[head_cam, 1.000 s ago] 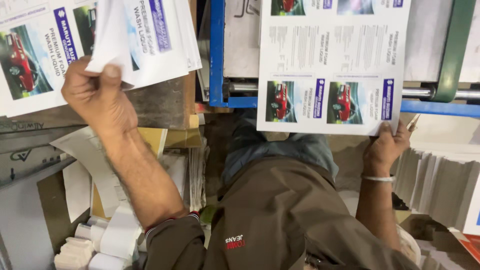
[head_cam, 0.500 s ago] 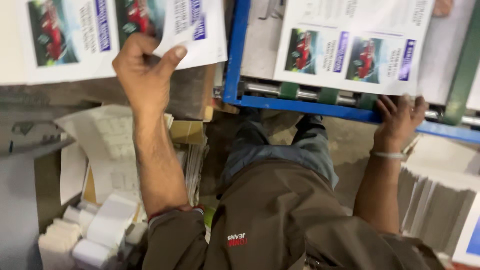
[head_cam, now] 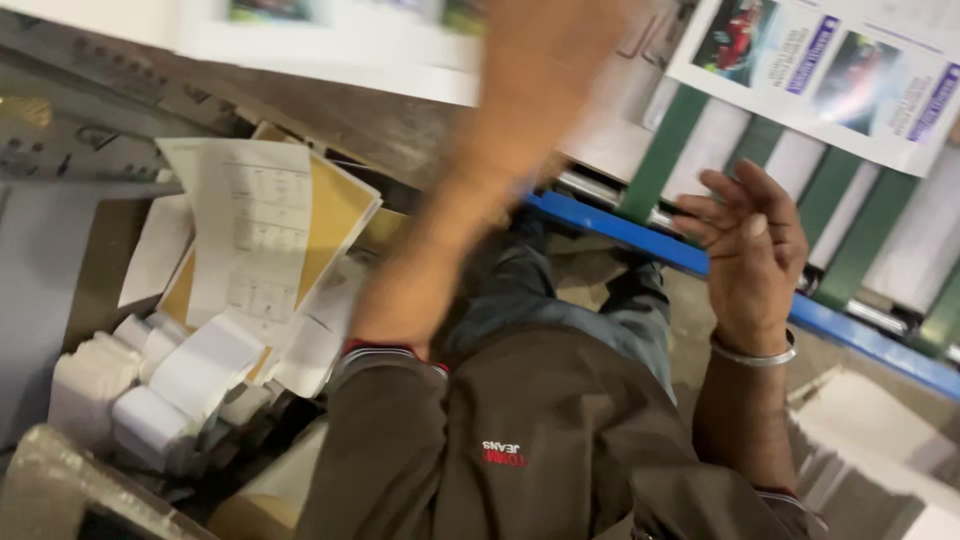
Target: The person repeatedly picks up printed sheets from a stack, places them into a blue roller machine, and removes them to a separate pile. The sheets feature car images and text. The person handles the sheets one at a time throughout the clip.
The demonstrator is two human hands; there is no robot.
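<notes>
— Looking for the left hand: can you find it?

— No, only the left forearm (head_cam: 470, 200), blurred, rising out of the top edge. The hand itself is cut off, so I cannot tell how its grip stands. Just above it a white printed sheet (head_cam: 330, 40) runs along the top, also smeared, with dim colour patches.

— And the right hand (head_cam: 745, 235)?

— In plain sight, palm towards the camera, fingers (head_cam: 715, 195) loosely curled and spread, pinching nothing. It hovers just beside the blue rail (head_cam: 620, 225) and below the lower edge of a printed leaflet sheet (head_cam: 830, 75), apart from it. A metal bangle (head_cam: 755, 352) circles the wrist.

— What shows on that sheet?

— White paper, cut off at the top and right, with small red-and-dark photographs beside blue upright strips; the print is too blurred to make out.

— Under it?

— Green belts (head_cam: 665, 160) alternating with white rollers, slanting down to the rail.

— The left side?

— A loose heap: a pale form with ruled grids (head_cam: 255, 230) lying over a yellow folder (head_cam: 335, 215), white paper rolls (head_cam: 180, 375) below, a grey worn surface (head_cam: 60, 150) behind. Bottom left, something wrapped in clear plastic (head_cam: 60, 480), cut off

— Below the camera?

— A brown shirt (head_cam: 520, 440) with a small red-and-white mark, jeans, and stacked white paper (head_cam: 880, 430) at the right
</notes>
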